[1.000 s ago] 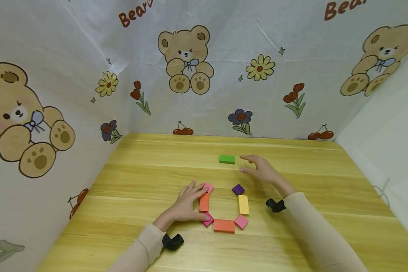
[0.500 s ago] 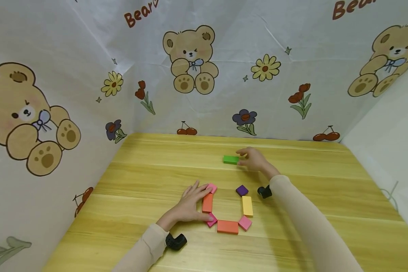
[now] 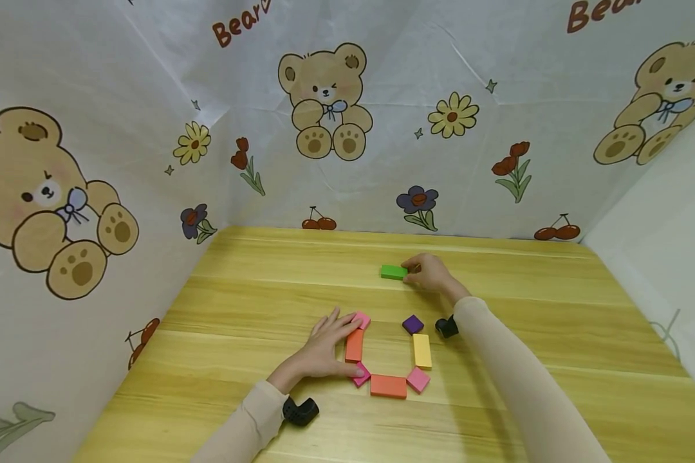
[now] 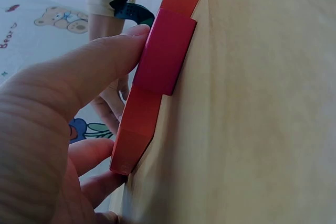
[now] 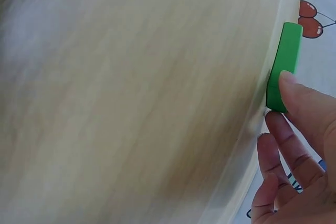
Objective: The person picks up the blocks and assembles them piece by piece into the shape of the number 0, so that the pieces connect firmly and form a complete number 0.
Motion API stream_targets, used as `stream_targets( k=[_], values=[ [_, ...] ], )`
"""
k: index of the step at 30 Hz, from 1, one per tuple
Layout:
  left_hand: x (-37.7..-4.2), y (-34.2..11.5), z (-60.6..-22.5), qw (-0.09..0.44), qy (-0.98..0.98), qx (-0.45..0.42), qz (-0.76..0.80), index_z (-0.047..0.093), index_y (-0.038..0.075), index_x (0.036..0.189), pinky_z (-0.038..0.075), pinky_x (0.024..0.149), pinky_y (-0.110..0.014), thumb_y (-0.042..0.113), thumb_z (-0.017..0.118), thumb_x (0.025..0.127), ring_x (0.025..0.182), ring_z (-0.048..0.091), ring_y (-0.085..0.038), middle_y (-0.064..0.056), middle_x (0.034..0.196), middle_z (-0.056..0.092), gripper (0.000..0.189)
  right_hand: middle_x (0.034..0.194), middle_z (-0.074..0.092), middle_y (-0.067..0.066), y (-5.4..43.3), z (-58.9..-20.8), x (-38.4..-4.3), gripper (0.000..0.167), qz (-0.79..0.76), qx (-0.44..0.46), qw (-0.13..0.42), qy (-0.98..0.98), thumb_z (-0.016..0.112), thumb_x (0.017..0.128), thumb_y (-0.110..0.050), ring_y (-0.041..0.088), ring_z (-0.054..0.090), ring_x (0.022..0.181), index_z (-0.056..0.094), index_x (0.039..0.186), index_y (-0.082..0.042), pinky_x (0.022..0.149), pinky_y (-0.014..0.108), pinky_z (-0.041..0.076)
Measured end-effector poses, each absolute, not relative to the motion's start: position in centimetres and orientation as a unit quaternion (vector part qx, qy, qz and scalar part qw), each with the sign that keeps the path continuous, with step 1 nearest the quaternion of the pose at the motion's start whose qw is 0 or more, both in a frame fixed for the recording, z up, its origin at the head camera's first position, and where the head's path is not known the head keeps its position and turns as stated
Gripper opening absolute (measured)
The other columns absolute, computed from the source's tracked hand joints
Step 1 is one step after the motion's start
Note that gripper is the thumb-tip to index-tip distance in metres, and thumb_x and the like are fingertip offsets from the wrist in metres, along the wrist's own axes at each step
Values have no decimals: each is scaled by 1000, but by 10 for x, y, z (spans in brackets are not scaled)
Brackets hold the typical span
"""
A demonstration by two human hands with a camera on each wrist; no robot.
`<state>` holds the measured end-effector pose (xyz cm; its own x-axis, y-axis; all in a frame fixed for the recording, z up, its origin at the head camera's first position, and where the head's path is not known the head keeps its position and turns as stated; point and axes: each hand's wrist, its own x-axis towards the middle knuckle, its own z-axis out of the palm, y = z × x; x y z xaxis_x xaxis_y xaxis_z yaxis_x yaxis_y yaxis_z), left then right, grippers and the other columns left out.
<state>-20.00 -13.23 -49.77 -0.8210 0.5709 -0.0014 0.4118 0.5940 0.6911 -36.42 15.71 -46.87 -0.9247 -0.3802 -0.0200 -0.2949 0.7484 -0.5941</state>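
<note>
Far back on the wooden table, the right hand [image 3: 431,273] pinches the right end of a green rectangular block [image 3: 392,272]. In the right wrist view its thumb lies on that block [image 5: 286,56]. The left hand [image 3: 318,350] spreads along the left side of a U-shaped row of blocks. Its index finger touches a pink block [image 3: 363,320] and its thumb touches a magenta block [image 4: 165,51]. Between these two lies an orange-red block [image 3: 354,346]. Another orange-red block [image 3: 389,386], a pink block [image 3: 419,380], a yellow block [image 3: 422,351] and a purple block [image 3: 413,324] continue the row.
The wooden table [image 3: 255,283] meets a white cloth [image 3: 382,173] printed with bears and flowers at the back and left. Black wrist devices sit below the left hand [image 3: 301,411] and beside the right forearm [image 3: 446,326].
The right hand has moved left and back to the green block, and its thumb and fingers have closed on the block's end. The left hand has stayed at the row.
</note>
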Motion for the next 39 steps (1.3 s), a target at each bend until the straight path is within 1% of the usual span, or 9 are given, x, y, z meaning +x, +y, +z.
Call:
stream_targets(
  k=[9, 21, 28, 34, 39],
  values=[
    [-200, -133, -498, 114, 886, 274, 356, 31, 17, 155, -2, 119, -58, 48, 79, 76, 152, -2, -34, -4, 163, 23, 97, 103, 69, 17, 157, -467, -360, 35, -290, -176, 54, 939, 75, 85, -13, 28, 62, 92, 70, 116, 1, 84, 42, 50],
    [-201, -132, -499, 111, 886, 277, 354, 31, 17, 154, -1, 119, -58, 48, 80, 76, 152, -3, -35, -4, 162, 23, 97, 95, 70, 13, 165, -465, -343, 34, -317, -185, 49, 929, 76, 84, -13, 21, 60, 83, 71, 114, 2, 73, 32, 48],
    [-200, -132, -498, 111, 885, 277, 358, 31, 16, 154, -1, 119, -59, 47, 80, 76, 152, -2, -35, -5, 162, 23, 97, 94, 71, 12, 165, -459, -320, 31, -326, -206, 44, 922, 77, 82, -12, 19, 61, 82, 72, 110, 2, 73, 31, 49],
    [-200, -132, -497, 102, 884, 278, 361, 33, 15, 154, -1, 119, -59, 48, 81, 74, 152, 1, -37, -8, 161, 26, 99, 98, 71, 12, 162, -455, -302, 31, -336, -199, 57, 919, 78, 82, -14, 20, 60, 86, 73, 110, 0, 74, 31, 49],
    [-199, -131, -497, 101, 884, 279, 360, 33, 14, 154, -1, 119, -59, 47, 81, 74, 152, 0, -36, -6, 161, 26, 99, 98, 71, 10, 159, -453, -290, 30, -344, -203, 64, 915, 77, 82, -12, 20, 61, 87, 73, 110, -1, 75, 32, 50]
  ],
)
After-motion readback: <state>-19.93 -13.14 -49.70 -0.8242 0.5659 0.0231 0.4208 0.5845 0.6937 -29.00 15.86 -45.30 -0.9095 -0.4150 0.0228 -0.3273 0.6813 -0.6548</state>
